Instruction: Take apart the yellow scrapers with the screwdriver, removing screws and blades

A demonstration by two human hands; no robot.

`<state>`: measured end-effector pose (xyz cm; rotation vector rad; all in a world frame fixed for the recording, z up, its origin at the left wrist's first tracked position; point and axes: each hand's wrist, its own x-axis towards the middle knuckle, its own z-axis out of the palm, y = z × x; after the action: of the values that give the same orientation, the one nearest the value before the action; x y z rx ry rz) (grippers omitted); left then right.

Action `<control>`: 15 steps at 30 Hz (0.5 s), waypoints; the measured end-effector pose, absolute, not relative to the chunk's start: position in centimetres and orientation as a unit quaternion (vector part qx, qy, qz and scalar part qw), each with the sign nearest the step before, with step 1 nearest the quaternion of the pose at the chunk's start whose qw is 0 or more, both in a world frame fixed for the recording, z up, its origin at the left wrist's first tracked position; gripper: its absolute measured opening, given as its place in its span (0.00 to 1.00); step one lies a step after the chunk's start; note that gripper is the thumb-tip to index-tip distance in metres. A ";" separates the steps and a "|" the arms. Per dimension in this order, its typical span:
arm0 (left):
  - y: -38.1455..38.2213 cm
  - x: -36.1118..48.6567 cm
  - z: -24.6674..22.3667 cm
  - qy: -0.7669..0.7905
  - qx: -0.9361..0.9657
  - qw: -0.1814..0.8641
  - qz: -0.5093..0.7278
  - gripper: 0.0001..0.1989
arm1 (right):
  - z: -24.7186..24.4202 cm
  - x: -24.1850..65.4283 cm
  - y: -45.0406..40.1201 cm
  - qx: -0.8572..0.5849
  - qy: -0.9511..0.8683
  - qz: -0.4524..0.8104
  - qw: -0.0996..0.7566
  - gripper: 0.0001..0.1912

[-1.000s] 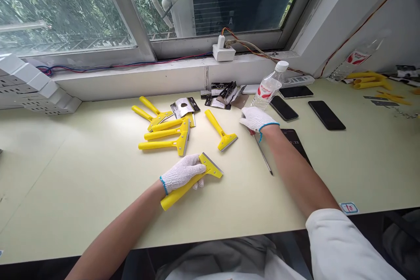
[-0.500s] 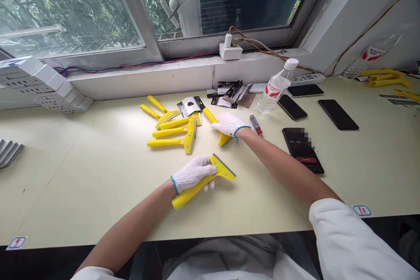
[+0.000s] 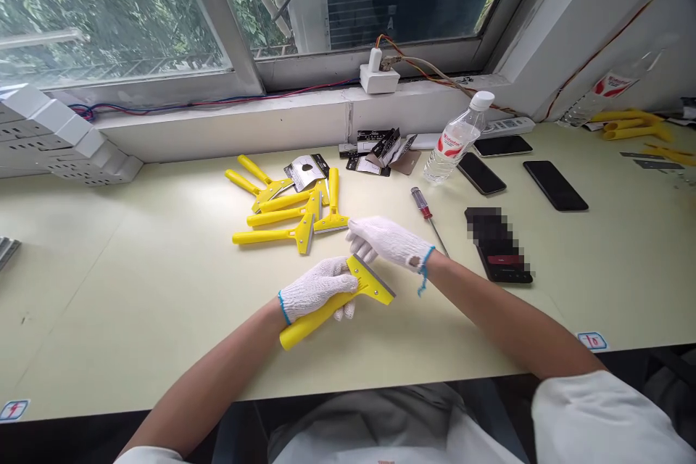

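Note:
My left hand, in a white knitted glove, is wrapped round the handle of a yellow scraper, whose wide blade end points right. My right hand, gloved too, is just above that blade end, its fingers bent and pressed together; what they hold, if anything, is hidden. Several other yellow scrapers lie in a group behind my left hand. One more scraper lies with its handle pointing away and its blade near my right fingertips.
A screwdriver lies behind my right wrist. Farther back are black and silver packaging, a water bottle and several phones. White boxes are stacked at the back left, and a socket block sits on the sill.
My right hand has let go of a scraper, now beside the group, and has come nearer to the scraper in my left hand. The view has shifted slightly.

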<state>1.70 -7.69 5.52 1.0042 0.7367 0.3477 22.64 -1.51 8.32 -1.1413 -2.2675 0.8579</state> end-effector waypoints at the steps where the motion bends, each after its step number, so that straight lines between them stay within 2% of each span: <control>1: -7.9 1.8 5.8 0.336 0.466 0.803 0.159 0.17 | 7.7 22.9 -2.6 -0.407 -0.791 0.408 0.206 0.38; 3: -8.3 2.0 6.3 0.325 0.470 0.805 0.157 0.19 | 6.2 23.1 -4.2 -0.354 -0.580 0.718 0.150 0.44; 5: -8.4 2.2 6.7 0.323 0.483 0.799 0.156 0.23 | 4.7 23.0 -5.0 -0.285 -0.387 0.867 0.131 0.44; 9: -8.2 2.0 6.9 0.346 0.506 0.774 0.158 0.26 | 2.8 22.7 -4.9 -0.269 -0.235 0.915 0.186 0.37; 15: -7.7 1.3 6.7 0.343 0.490 0.780 0.184 0.28 | 3.0 23.1 -4.8 -0.311 -0.194 0.905 0.218 0.32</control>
<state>1.32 -7.65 6.67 1.0583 0.7400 0.3982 23.06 -4.77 2.97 -0.8608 -0.5359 2.5044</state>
